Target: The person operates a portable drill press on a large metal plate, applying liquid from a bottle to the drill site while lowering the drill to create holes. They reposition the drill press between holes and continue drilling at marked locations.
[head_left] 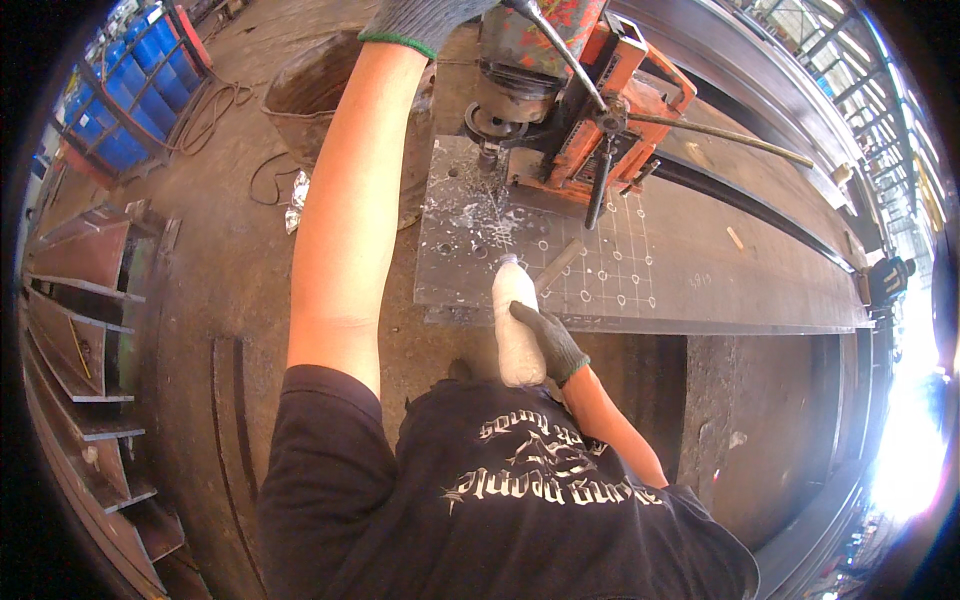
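Note:
My right hand [549, 341], in a dark glove, is wrapped round a plastic bottle [515, 310] of whitish liquid. The bottle's narrow top points away from me over the near part of a dark steel plate [460, 275]. My left hand [425, 22], in a grey glove with a green cuff, reaches up beside a worn red drill machine [545, 45]. The upper edge cuts off its fingers, next to the end of a metal lever [560, 45]. Below the drill body, the cutter [490, 145] stands over the plate among metal shavings and wet white spots [490, 215].
Chalk lines and circles [600, 270] mark the plate, where a flat strip [560, 265] lies. The drill's orange base [590, 150] and crank handles [720, 138] stand beyond. A rusty bin [310, 95], blue barrels [130, 90] and stacked steel sections [90, 340] are leftward.

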Tool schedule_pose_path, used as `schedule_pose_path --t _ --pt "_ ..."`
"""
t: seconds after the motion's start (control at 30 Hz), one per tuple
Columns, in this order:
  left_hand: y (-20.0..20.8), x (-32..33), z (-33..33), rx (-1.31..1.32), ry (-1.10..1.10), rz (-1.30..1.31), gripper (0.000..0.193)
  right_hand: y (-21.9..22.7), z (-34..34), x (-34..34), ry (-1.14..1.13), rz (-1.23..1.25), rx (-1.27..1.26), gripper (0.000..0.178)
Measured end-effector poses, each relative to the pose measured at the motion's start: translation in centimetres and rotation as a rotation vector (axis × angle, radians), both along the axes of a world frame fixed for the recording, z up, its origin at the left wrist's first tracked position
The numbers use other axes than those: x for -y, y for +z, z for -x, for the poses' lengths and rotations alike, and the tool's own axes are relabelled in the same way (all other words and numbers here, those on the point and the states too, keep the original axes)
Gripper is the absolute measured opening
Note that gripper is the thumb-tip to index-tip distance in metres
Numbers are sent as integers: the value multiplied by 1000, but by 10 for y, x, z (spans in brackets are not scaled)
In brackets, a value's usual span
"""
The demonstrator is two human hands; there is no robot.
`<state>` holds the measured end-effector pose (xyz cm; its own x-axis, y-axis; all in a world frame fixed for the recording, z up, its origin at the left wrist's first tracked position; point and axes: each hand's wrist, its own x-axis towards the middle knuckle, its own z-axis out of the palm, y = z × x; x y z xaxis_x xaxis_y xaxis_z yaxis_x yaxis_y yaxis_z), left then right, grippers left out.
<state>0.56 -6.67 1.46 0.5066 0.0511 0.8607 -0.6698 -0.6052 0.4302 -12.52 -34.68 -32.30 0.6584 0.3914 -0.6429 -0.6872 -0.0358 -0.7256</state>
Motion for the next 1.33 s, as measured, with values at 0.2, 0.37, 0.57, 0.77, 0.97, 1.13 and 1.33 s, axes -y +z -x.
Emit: schedule_pose_path --t 0.2,0.37,0.57,0.77,0.97,1.13,1.33 --pt "1 -2 3 6 55 -41 51 -6 1 1 -1 -52 0 64" --pt "1 -2 3 -52 62 -32 50 -9 -2 3 18 -14 14 64" --pt "-1 2 1 -35 -4 58 45 -12 -1 1 3 -103 41 65" --pt "-3 2 7 -72 24 36 45 3 2 -4 -38 -211 46 65" --pt "-4 -4 -1 -28 109 -11 47 -9 0 -1 -57 -213 25 65" --pt "-5 -3 0 -74 113 14 46 -9 3 -2 -79 -176 -60 63" --pt "-7 -5 -2 -43 97 16 44 -7 1 -2 -44 -112 -50 65"
